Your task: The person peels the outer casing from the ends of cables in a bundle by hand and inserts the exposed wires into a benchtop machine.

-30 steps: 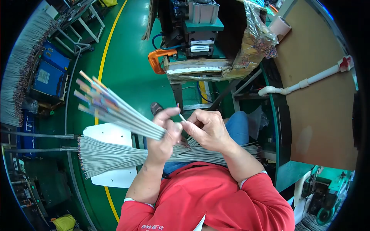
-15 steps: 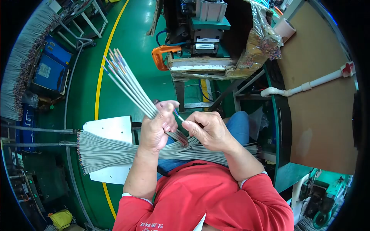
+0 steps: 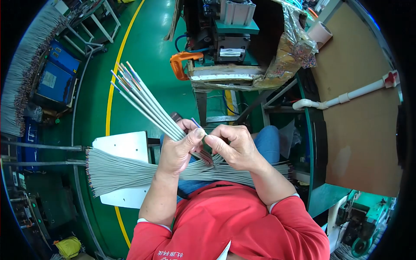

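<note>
My left hand (image 3: 178,149) is closed around a slanting bunch of grey cables (image 3: 149,106), whose stripped ends show coloured wires at the upper left. My right hand (image 3: 232,146) pinches the end of one cable, where blue-violet wires (image 3: 196,123) stick out between both hands. My left thumb meets the right fingertips there. Below the hands a large bundle of grey cables (image 3: 123,168) lies across my lap and over a white board (image 3: 123,139). Its wire ends fan out at the left.
Ahead stands a machine (image 3: 232,43) on a worn bench, with an orange clamp-like handle (image 3: 180,65) at its edge. A brown panel with a white pipe (image 3: 355,94) is on the right. More cables (image 3: 26,65) hang at far left, beside blue bins (image 3: 58,73).
My left thumb has come over to the right fingertips at the wire end. The held bunch has shifted slightly down and left; the lap bundle stays put.
</note>
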A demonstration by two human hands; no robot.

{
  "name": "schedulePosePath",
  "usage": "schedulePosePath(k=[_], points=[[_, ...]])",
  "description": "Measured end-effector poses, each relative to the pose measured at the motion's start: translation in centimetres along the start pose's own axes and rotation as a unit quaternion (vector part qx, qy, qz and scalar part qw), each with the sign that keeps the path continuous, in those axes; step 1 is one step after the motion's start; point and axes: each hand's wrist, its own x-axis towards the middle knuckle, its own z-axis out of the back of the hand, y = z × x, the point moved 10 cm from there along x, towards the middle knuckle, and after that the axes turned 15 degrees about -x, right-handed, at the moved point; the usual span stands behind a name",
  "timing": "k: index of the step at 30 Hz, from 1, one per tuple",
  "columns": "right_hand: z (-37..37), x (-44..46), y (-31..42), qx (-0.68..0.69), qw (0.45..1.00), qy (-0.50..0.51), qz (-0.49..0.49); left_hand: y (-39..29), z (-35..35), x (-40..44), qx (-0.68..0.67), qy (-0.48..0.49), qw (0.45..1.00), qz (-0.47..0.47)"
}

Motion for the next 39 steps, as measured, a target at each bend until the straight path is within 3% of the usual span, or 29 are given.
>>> schedulePosePath(k=[3, 9, 19, 22, 27, 29, 34, 39], points=[[0.2, -0.3, -0.1, 0.001, 1.0, -0.005, -0.005, 0.2, 0.0, -0.2, 0.05, -0.001, 0.999, 0.01], [-0.9, -0.7, -1.1, 0.033, 0.997, -0.069, -0.009, 0.2, 0.1, -0.4, -0.045, -0.013, 0.997, -0.06], [-0.8, -0.5, -0.3, 0.016, 0.999, -0.035, 0.002, -0.4, 0.1, -0.3, -0.007, -0.026, 0.998, -0.054], [-1.3, -0.5, -1.1, 0.03, 0.999, -0.036, -0.026, 0.3, 0.9, -0.1, -0.047, -0.038, 0.997, -0.046], [-1.0, -0.6, 0.3, 0.025, 0.999, -0.024, 0.017, -0.9, 1.1, 0.2, -0.071, -0.06, 0.995, -0.039], [-0.1, -0.4, 0.8, 0.047, 0.999, -0.021, 0.016, -3.5, 2.1, 1.1, -0.137, -0.048, 0.987, -0.076], [6.0, 2.1, -2.2, 0.05, 0.982, -0.162, -0.085, -3.9, 1.7, 0.8, -0.146, -0.036, 0.985, -0.084], [8.2, 5.9, -7.2, 0.175, 0.948, -0.231, -0.13, -3.9, 0.3, 0.1, -0.138, 0.002, 0.988, -0.072]])
